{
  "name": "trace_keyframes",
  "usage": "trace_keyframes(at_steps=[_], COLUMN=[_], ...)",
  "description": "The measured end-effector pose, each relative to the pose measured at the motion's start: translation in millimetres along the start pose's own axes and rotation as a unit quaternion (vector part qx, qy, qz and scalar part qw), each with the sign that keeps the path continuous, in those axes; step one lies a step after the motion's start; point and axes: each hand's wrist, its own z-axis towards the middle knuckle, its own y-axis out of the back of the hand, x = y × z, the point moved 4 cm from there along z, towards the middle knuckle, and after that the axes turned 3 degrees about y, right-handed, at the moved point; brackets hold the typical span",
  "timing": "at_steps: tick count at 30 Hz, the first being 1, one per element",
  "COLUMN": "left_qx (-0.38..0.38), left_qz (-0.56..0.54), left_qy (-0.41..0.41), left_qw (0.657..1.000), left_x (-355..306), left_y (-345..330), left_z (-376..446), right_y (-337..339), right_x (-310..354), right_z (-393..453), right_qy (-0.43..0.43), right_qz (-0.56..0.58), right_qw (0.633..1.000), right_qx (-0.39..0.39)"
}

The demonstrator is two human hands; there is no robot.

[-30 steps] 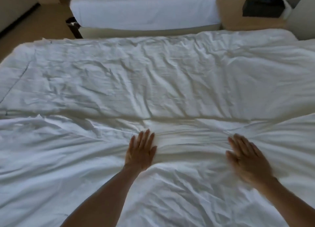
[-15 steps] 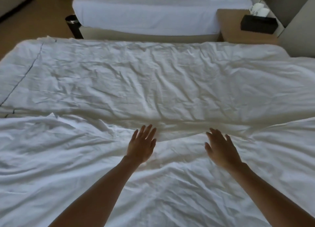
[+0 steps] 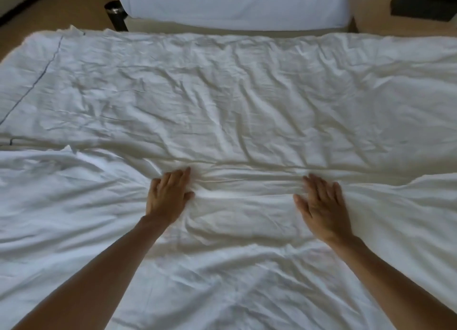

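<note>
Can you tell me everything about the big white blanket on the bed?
The white blanket is soft, wrinkled cloth, spread out wide and flat. A thin dark line runs near its left end. A nearer layer overlaps the farther one, its edge crossing the middle. The left hand and right hand press flat beside that edge.

We read the duvet (image 3: pixel 222 94) as white woven cloth, matt and heavily creased all over, with a thin dark line stitched near its left end. Far bed sheet (image 3: pixel 232 5): white cloth, matt, smooth. Bench (image 3: pixel 371 15): tan, matt, smooth, probably wood laminate, too blurred for grain. Black box (image 3: pixel 420 7) on it: matt. Bin (image 3: pixel 115 10): dark body, glossy metal-looking rim. Floor (image 3: pixel 74 10): tan, matt.
</note>
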Motion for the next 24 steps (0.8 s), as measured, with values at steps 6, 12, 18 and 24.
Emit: trace_keyframes(at_steps=[6,12,18,24], left_qx=[0.049,-0.078,-0.124,-0.028], left_qz=[-0.031,-0.028,-0.051,-0.057], left_qy=[0.023,0.036,0.028,-0.048], left_qw=[0.998,0.996,0.991,0.997], left_x=[-4.7,-7.8,-18.8,-38.2], left_y=[15.9,42.6,28.0,-4.7], left_z=[15.1,21.5,7.2,-44.7], right_y=[8.7,47.1,27.6,12.6], right_x=[-13.1,-16.8,4.1,28.4], right_z=[36.8,80.1,27.0,-40.9], right_qy=[0.039,0.078,0.045,0.126], right_qz=[-0.005,-0.018,-0.057,0.007], right_qw=[0.977,0.981,0.993,0.984], right_qx=[0.207,0.175,0.095,0.127])
